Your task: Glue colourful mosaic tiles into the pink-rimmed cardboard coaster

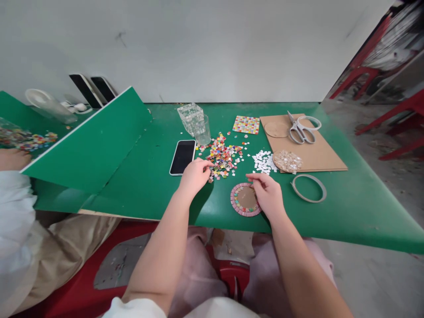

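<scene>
My left hand point(195, 174) rests on the green table point(347, 212) at the near edge of a pile of small coloured mosaic tiles point(223, 157), its fingertips curled together among the tiles. My right hand point(267, 192) lies on the right side of a round cork coaster point(244, 199) ringed with pink and coloured tiles; its fingers are bent in a pinch over the coaster, and what they hold is too small to make out. A heap of white tiles point(263, 161) lies just beyond that hand.
A phone point(183, 157) lies left of the tiles, with clear plastic cups point(195, 121) behind. A finished square mosaic point(246, 124), scissors point(301, 128) and cork discs on cardboard point(318, 154), a tape ring point(308, 187). Green divider board point(92, 141); another person sits at left.
</scene>
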`<state>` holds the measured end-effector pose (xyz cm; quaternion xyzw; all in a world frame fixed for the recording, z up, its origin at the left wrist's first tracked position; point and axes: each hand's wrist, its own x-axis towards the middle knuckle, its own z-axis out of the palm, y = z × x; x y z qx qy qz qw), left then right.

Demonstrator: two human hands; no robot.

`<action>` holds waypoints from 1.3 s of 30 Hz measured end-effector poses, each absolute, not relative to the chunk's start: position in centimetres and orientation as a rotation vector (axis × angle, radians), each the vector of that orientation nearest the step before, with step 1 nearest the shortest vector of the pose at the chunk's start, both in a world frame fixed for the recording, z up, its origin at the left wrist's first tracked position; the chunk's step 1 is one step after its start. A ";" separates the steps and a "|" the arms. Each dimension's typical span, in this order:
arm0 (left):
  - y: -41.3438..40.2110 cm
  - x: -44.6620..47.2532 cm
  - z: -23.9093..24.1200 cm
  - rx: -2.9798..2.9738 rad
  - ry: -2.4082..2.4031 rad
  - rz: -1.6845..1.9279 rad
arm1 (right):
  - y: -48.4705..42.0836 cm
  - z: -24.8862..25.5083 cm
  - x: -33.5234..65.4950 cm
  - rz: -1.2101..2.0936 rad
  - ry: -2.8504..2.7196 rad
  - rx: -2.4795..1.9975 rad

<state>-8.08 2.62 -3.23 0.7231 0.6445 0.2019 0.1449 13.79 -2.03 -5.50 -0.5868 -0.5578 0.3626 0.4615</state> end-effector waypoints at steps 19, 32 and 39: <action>2.8 -8.3 -3.9 2.149 1.767 0.534 | -2.1 -5.5 13.7 0.831 -1.433 -1.429; 2.3 -7.5 -3.0 2.052 1.813 0.709 | -2.1 -5.6 13.7 0.809 -1.458 -1.404; 2.3 -7.2 -2.9 1.974 1.797 0.792 | -2.1 -5.7 13.7 0.806 -1.460 -1.403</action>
